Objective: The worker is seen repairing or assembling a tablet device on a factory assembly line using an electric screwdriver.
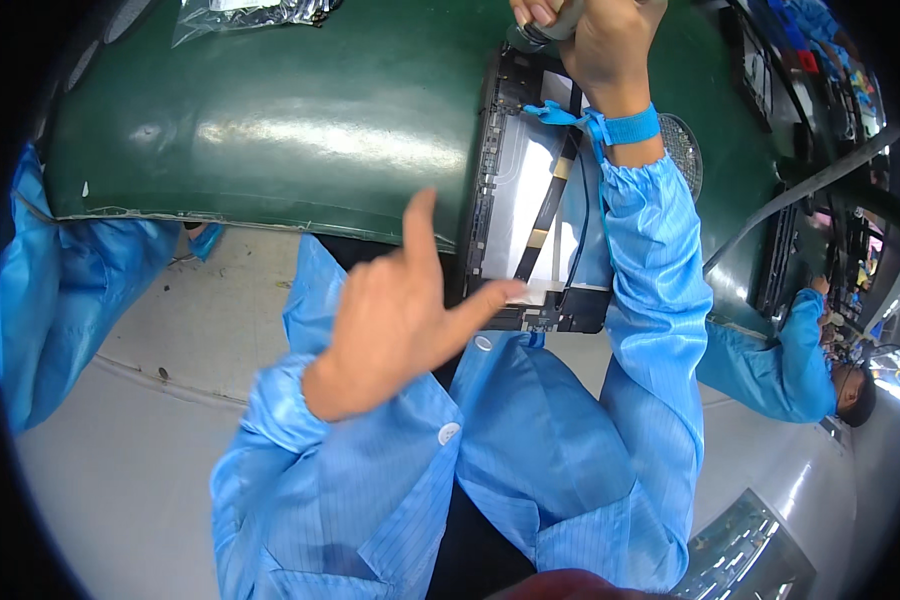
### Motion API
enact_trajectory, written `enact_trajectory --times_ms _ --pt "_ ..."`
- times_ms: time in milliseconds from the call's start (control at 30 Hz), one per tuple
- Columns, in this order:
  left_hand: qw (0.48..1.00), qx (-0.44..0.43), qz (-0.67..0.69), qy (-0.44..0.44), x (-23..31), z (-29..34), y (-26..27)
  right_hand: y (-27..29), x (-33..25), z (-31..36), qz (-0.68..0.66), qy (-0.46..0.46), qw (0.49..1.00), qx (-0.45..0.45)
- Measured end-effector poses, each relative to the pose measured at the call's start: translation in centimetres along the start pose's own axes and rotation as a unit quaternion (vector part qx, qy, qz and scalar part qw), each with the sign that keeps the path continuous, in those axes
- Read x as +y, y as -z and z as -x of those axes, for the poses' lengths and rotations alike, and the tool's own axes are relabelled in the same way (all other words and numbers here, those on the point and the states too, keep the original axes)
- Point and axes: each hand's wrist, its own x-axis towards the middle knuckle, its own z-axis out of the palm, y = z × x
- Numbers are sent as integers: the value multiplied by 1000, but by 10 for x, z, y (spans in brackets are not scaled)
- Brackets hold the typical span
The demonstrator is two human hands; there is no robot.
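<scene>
- Clear plastic bag with dark contents (pixel 196 24), on the far left of the glossy green tabletop (pixel 270 165).
- Left hand (pixel 390 315), seemingly empty, forefinger and thumb spread, other fingers curled; thumb tip just above the device's near left part.
- Dark-framed, flat rectangular electronic device with a pale interior (pixel 538 190), at the tabletop's near edge.
- Right hand (pixel 613 42), blue-strapped at the wrist, gripping a rounded grey object (pixel 560 24) over the device's far end.
</scene>
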Motion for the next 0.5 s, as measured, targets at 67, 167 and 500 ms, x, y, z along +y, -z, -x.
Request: enact_trajectory --times_ms 67,167,500 --pt "990 60 106 -75 0 8 -38 -3 -13 1 -15 14 1000 13" --pt "967 34 252 -38 -2 13 -46 12 -26 1 -28 34 999 27" --pt "928 63 367 -4 6 -19 84 174 -70 11 41 101 986 130"
